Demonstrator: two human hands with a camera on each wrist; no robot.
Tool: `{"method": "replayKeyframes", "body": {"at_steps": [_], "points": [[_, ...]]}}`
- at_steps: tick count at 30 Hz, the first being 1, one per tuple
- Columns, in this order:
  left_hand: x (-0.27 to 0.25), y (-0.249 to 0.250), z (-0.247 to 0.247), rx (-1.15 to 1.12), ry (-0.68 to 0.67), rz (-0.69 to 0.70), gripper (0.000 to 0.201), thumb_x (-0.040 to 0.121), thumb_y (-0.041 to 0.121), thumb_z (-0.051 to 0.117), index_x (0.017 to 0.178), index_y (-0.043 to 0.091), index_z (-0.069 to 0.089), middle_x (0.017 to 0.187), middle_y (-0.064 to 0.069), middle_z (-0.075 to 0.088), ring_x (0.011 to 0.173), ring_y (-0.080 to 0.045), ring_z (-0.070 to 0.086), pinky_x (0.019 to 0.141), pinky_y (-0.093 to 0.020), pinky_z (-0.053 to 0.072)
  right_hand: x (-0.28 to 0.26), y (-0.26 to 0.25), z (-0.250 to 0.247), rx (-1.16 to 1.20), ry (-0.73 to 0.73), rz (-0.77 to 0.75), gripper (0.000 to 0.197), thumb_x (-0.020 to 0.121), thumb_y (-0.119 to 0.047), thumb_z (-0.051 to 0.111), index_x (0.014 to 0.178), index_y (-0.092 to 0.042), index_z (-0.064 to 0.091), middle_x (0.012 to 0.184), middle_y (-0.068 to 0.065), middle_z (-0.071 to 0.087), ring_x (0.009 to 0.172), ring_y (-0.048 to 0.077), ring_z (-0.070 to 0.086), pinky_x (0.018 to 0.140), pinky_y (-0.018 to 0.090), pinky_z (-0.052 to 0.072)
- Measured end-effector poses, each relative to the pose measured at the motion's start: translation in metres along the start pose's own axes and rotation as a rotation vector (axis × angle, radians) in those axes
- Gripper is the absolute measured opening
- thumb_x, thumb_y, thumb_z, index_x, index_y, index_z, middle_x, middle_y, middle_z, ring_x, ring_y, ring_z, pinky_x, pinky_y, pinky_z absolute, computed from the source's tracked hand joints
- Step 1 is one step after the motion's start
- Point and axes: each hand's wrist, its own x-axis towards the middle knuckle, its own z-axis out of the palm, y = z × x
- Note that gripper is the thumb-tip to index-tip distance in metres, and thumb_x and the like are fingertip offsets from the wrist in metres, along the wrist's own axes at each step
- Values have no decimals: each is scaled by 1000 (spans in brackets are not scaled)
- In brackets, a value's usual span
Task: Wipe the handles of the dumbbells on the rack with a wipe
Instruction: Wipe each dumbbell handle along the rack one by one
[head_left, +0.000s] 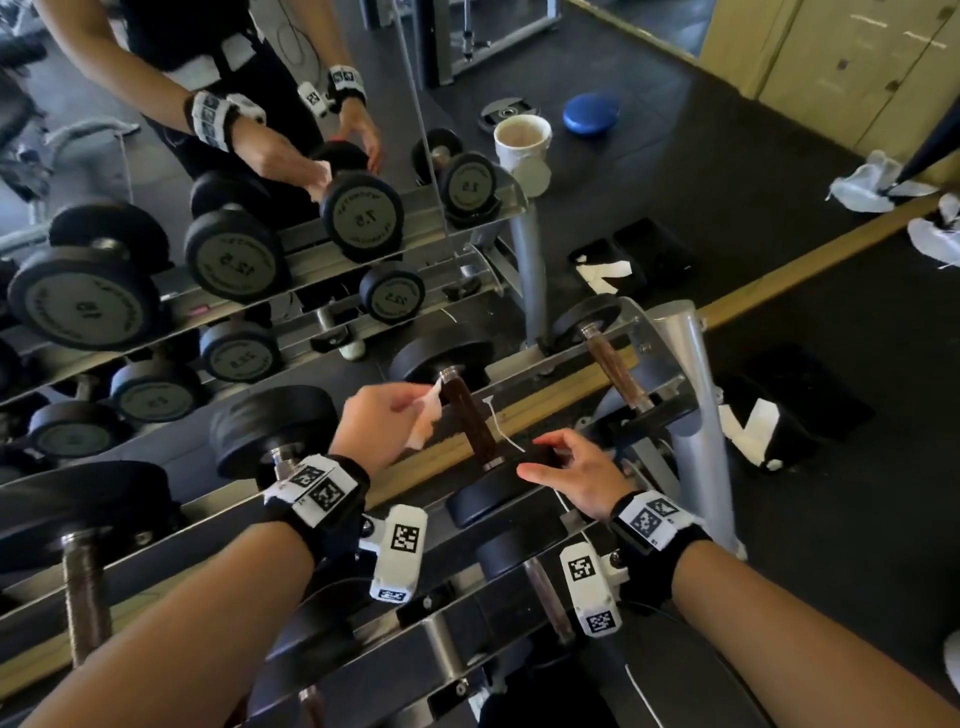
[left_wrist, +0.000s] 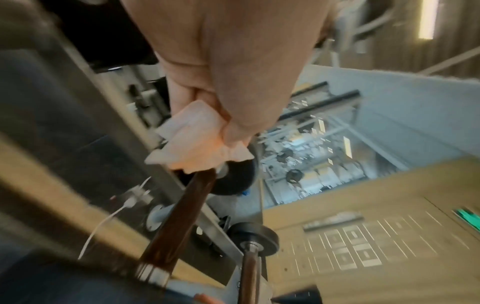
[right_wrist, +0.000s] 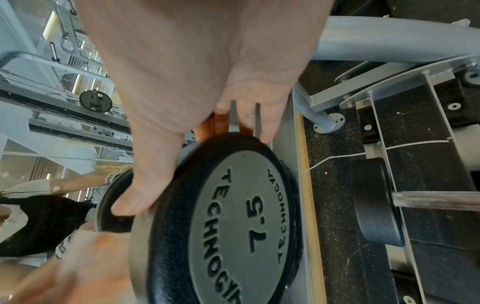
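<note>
The dumbbell (head_left: 470, 415) lies across the top rails of the rack (head_left: 670, 364), its long axis running from the near head under the right hand (head_left: 569, 475) away to the far head by the mirror (head_left: 208, 182), tilted slightly leftward as it recedes. Its dark brown handle (head_left: 470, 421) spans the gap between the rails. The left hand (head_left: 382, 418) pinches a crumpled white wipe (head_left: 426, 421) between thumb and curled fingers and presses it against the far end of the handle, just short of the far head. The right hand grips the near head (right_wrist: 233, 226) — thumb on one side of the rim, fingers curled over the other; the face of that head reads 7.5.

To the right of the gripped head, a smaller dumbbell (head_left: 613, 358) rests on the same rails, well apart, its handle roughly parallel. To the left of the wipe hand, a bigger dumbbell (head_left: 275, 431) sits close by, its head just beside the left wrist. A thin white cable (head_left: 501, 428) hangs past the handle, between the two hands.

The rack is grey metal with a sloped post — it stands on black rubber flooring (head_left: 831, 312) against the mirror, a wooden strip (head_left: 571, 387) along the mirror's base. Beyond the far head, the mirror shows a white cup (head_left: 522, 143).
</note>
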Motion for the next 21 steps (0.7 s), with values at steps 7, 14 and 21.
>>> {"method": "replayKeyframes", "body": {"at_steps": [7, 14, 21], "points": [[22, 47, 22, 328, -121, 499, 36, 97, 8, 51, 124, 25, 68, 121, 7, 69, 110, -7, 62, 93, -6, 34, 6, 12, 7, 102, 37, -1, 73, 47, -66, 82, 107, -33, 60, 112, -6, 68, 107, 11, 64, 102, 39, 50], [28, 23, 38, 436, -502, 508, 31, 95, 9, 58, 125, 14, 64, 123, -1, 67, 117, -18, 61, 101, -23, 41, 10, 22, 14, 233, 63, 3, 75, 39, -72, 87, 102, -40, 63, 108, -6, 71, 102, 12, 68, 97, 40, 55], [35, 6, 39, 1072, -713, 727, 52, 101, 36, 42, 148, 49, 22, 158, 19, 13, 150, -12, 2, 120, -55, 9, 12, 29, 19, 247, 99, -13, 72, 42, -75, 85, 102, -43, 62, 107, -10, 70, 98, 3, 67, 88, 25, 54]]}}
